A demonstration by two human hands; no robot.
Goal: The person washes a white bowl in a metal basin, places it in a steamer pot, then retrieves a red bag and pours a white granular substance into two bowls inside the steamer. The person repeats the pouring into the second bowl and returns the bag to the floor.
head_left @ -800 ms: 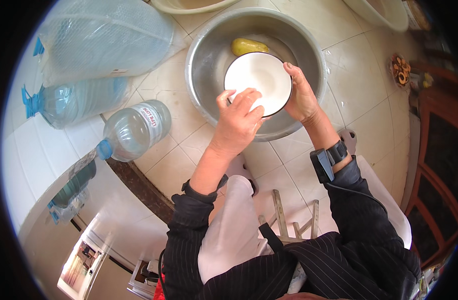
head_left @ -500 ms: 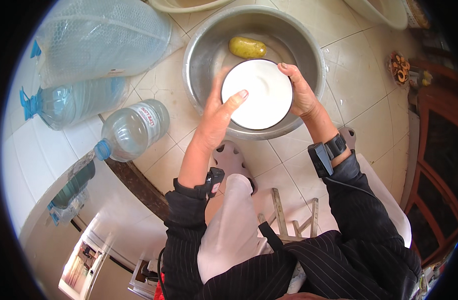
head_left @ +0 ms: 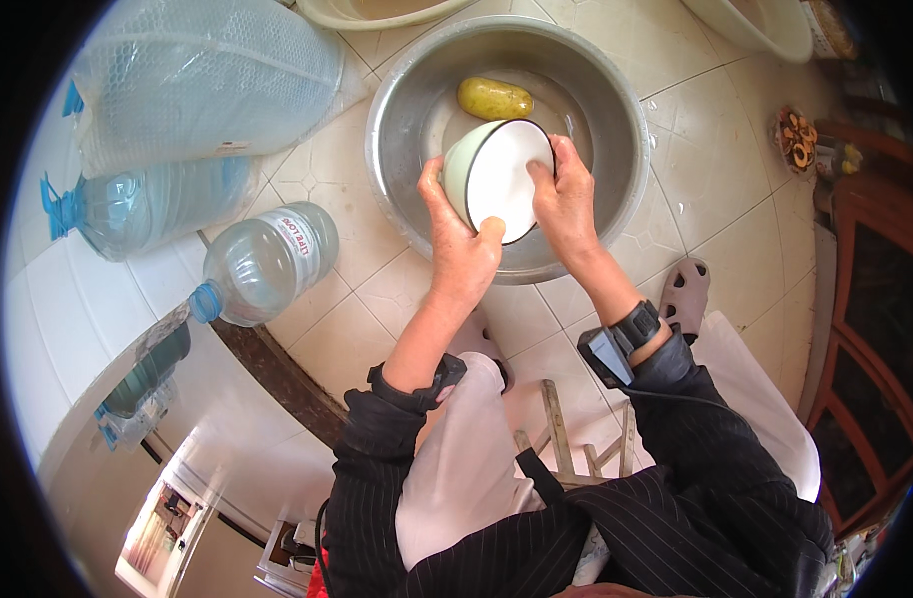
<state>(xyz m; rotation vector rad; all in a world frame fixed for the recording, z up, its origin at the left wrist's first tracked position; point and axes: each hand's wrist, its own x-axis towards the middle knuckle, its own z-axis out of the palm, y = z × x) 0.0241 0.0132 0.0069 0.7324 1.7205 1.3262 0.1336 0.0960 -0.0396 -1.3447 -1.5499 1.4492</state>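
Note:
Between my two hands a bowl [head_left: 498, 183], white inside and pale green outside with a dark rim, is tilted so that its opening faces right. My left hand [head_left: 465, 224] grips its left and lower side, thumb over the rim. My right hand [head_left: 568, 196] closes on the right edge, its thumb reaching inside. The bowl is held over a large grey metal basin [head_left: 385, 149] standing on the floor. In the basin a yellow-green oblong sponge [head_left: 495, 99] lies near the far wall, in what looks like shallow water.
Left of the basin are a large clear water bottle [head_left: 262, 261], another big bottle [head_left: 147, 204] and a bubble-wrap bundle [head_left: 217, 75]. Pale basins [head_left: 760, 30] stand at the far edge. A wooden stool [head_left: 561, 439] is by my legs; a dark-panelled wooden cabinet [head_left: 865, 349] stands right.
The bowl has turned from facing up to tilted, showing its green outside. My right hand has shifted its thumb inside the bowl, and my left hand has moved down and right along it.

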